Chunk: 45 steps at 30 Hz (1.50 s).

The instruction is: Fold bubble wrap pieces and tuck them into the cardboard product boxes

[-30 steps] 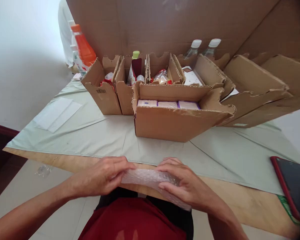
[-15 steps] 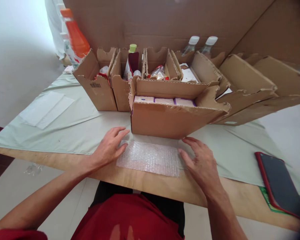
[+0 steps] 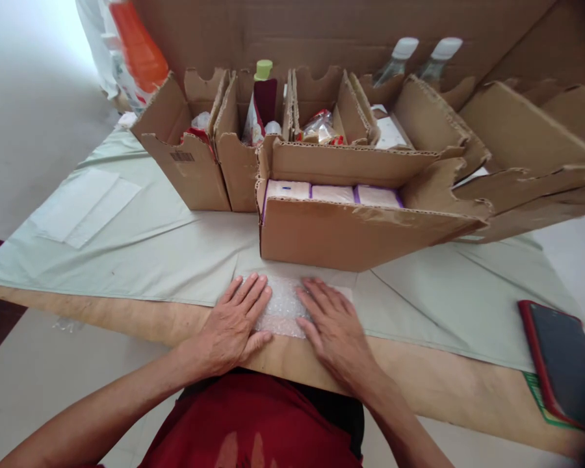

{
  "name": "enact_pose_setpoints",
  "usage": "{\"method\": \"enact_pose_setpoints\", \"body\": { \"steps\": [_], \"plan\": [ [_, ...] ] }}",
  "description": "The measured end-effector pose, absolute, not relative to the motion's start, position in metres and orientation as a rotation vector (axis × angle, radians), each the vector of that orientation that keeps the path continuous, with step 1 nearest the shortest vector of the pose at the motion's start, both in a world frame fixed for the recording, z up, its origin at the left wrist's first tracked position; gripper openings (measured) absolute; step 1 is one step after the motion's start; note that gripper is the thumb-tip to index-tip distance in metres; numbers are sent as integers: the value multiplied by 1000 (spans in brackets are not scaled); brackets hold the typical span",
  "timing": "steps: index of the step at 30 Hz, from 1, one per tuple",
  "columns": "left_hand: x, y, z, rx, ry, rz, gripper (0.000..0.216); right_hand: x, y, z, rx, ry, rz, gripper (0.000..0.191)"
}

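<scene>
A sheet of clear bubble wrap [image 3: 283, 305] lies flat on the table near its front edge. My left hand [image 3: 234, 322] rests palm down on the sheet's left half, fingers stretched out. My right hand [image 3: 332, 325] lies flat on its right half, fingers spread. Both hands press on the wrap and hold nothing. Just beyond them stands a cardboard box [image 3: 351, 231] with three white and purple packets [image 3: 332, 193] side by side inside.
A pale green cloth [image 3: 141, 250] covers the wooden table [image 3: 448, 390]. More open cardboard boxes [image 3: 195, 159] with small goods stand behind, plus an orange bottle [image 3: 137, 45] and two clear bottles [image 3: 403, 55]. A red-cased phone [image 3: 560, 361] lies at the right. White paper sheets [image 3: 82, 205] lie at the left.
The bubble wrap, held above my lap a second ago, was laid on the table. My hands then slid from its edges inward onto its middle.
</scene>
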<state>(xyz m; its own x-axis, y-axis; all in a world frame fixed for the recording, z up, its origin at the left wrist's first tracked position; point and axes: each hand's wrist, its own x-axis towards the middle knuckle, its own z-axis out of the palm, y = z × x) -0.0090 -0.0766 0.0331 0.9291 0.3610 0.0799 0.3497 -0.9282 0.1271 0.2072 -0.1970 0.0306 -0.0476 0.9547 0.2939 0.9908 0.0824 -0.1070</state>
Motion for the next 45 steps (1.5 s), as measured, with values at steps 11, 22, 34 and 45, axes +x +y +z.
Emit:
{"method": "enact_pose_setpoints", "body": {
  "steps": [11,22,34,45],
  "plan": [
    [-13,-56,55,2889,713,471,39,266,-232,55,-2078,-1784,-439,29],
    [1,-42,61,2738,758,610,17,249,-203,62,-2103,-1769,-34,18],
    [-19,-48,77,2837,398,882,25,231,-234,97,-1709,-1806,-359,18],
    [-8,-67,80,2567,455,775,40,215,-217,77,-1811,-1831,-117,25]
  ]
}}
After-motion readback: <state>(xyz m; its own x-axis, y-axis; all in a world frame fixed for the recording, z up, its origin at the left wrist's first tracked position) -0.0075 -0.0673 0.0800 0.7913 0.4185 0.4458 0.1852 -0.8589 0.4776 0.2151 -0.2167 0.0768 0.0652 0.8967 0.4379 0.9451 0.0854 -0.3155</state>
